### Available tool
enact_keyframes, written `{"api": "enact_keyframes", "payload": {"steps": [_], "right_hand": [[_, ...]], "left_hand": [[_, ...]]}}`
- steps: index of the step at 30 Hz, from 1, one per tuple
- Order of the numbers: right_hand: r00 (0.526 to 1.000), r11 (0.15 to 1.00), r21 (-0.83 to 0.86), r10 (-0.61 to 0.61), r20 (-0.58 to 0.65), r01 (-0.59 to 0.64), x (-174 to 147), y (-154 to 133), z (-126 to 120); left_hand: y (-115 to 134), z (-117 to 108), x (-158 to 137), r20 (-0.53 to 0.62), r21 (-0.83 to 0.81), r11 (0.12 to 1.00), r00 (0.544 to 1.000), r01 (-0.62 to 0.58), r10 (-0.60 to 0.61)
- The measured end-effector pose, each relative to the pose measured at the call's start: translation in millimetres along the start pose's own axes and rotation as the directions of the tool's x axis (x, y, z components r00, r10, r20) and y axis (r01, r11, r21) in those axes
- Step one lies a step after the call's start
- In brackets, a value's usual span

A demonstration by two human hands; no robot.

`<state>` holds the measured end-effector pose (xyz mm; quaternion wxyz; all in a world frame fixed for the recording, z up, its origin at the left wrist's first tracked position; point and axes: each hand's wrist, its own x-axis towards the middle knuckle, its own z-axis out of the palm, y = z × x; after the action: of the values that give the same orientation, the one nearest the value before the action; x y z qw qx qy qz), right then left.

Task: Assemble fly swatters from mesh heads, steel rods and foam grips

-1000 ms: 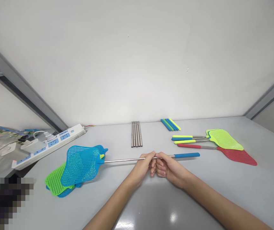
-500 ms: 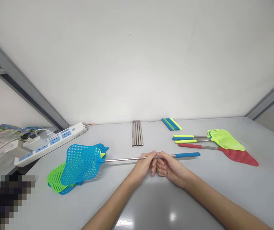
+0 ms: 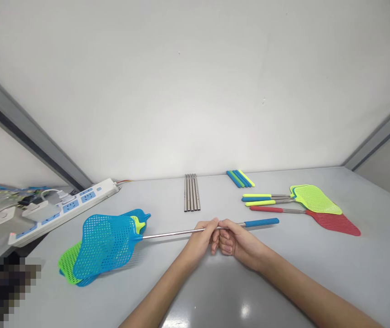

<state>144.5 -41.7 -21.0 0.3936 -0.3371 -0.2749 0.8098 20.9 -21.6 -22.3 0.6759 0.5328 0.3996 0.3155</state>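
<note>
Spanning the lower middle of the frame, the blue fly swatter was held nearly level in both hands, its perforated head at lower left and its blue grip to the right of centre. The left hand was closed around the steel shaft, thumb on top and fingers curled beneath; the right hand was closed on the same shaft directly beside it, thumb likewise uppermost. The two hands met at the thumbs, an arrangement that presumably gave firm control of the shaft at one short section and left the grip free. A shadow below the grip indicated that this end was raised off the table. The head overlapped a pile of loose heads, including a green head and a yellow head; contact between them could not be determined. At the centre, bare metal tubes lay side by side near the wall, with coloured grips in a slanted row to their right, apparently sorted by part for easy reach. At the right of the frame, yellow swatters overlapped a red swatter, their handles pointing left, probably for orderly stacking. A power strip occupied the left edge.
</note>
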Motion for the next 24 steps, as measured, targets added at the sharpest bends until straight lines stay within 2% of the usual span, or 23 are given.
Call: {"api": "enact_keyframes", "payload": {"steps": [8, 13, 24], "right_hand": [[1.000, 0.999, 0.036, -0.005, 0.022, 0.004, 2.6, 1.5, -2.7], [1.000, 0.999, 0.035, 0.007, 0.019, -0.007, 2.6, 0.1, -2.4], [0.999, 0.999, 0.039, 0.013, 0.029, -0.014, 3.2, -1.4, -2.5]], "left_hand": [[0.2, -1.6, 2.5, 0.066, -0.091, 0.996, 0.998, 0.021, -0.015], [0.0, -1.2, 2.8, 0.051, -0.159, 0.987, 0.999, 0.020, -0.012], [2.2, -0.4, 3.3, 0.016, -0.112, 0.993, 0.999, 0.039, -0.037]]}}
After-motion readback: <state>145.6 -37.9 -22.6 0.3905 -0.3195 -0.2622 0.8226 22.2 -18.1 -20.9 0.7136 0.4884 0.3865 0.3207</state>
